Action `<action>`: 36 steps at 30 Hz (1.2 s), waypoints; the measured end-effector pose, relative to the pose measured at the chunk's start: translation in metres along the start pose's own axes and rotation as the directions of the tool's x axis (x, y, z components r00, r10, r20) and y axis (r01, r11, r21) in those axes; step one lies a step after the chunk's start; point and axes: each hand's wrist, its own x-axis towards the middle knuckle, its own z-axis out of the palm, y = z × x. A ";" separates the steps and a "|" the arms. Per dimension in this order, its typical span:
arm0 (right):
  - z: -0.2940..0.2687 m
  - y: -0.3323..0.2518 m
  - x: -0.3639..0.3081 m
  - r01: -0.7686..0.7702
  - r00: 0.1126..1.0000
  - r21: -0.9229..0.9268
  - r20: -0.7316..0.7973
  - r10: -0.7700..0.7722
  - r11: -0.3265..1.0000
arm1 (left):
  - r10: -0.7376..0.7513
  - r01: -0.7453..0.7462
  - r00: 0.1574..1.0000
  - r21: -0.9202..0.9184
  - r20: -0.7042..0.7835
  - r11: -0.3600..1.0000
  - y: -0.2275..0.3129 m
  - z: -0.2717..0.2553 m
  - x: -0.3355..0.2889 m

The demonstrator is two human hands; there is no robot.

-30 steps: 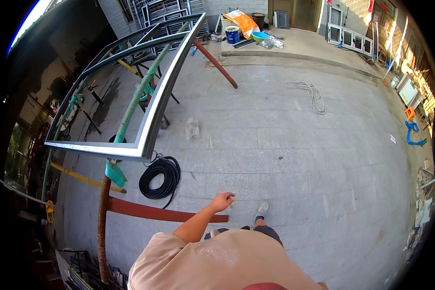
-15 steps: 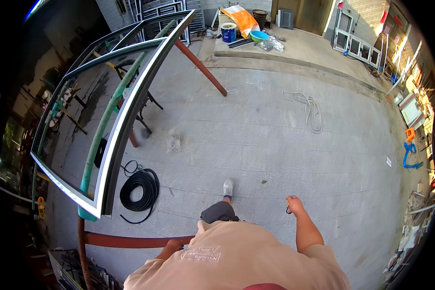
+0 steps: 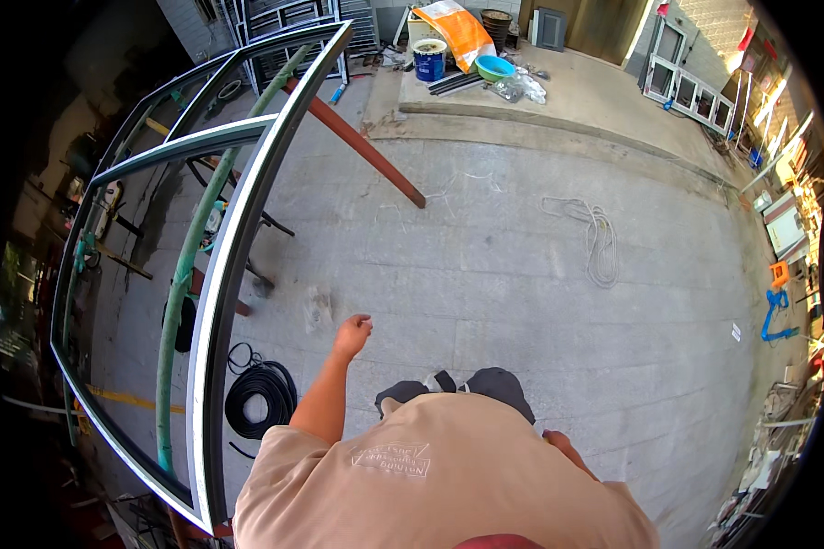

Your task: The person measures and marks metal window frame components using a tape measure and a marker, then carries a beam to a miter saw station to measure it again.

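Observation:
My left hand is out in front of my body over the grey floor, fingers curled in, with nothing visible in them. A coil of black hose or rubber strip lies on the floor beside my left forearm. Further left, a large silver-and-black window frame rests on a green-wrapped pole. At the right side of my shirt shows only part of my right hand; its fingers are mostly hidden, so what it holds cannot be made out.
A reddish-brown beam slants out from under the frame. A pale rope lies on the floor at right. At the back, a raised step holds a blue bucket and a turquoise basin. Clutter lines the right edge.
I have stepped forward; the frame and coil sit lower or nearer. My left hand has swung forward. My right hand, earlier out front with a small yellow-and-dark thing, has swung back beside my body.

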 end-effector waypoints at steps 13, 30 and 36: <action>-0.214 -0.111 0.306 0.112 0.994 -0.112 0.027 -0.110 0.987 | -0.606 0.570 0.758 0.206 0.242 0.795 -0.005 0.097 0.086; -0.482 -0.616 0.486 0.199 0.980 0.185 -0.029 -0.197 0.962 | -0.294 0.299 0.951 0.041 -0.098 0.953 0.166 0.103 0.474; -0.560 -0.412 0.617 0.609 0.702 -0.708 0.271 -0.658 0.359 | 0.176 -0.176 0.975 0.006 -0.134 0.984 0.449 0.031 0.624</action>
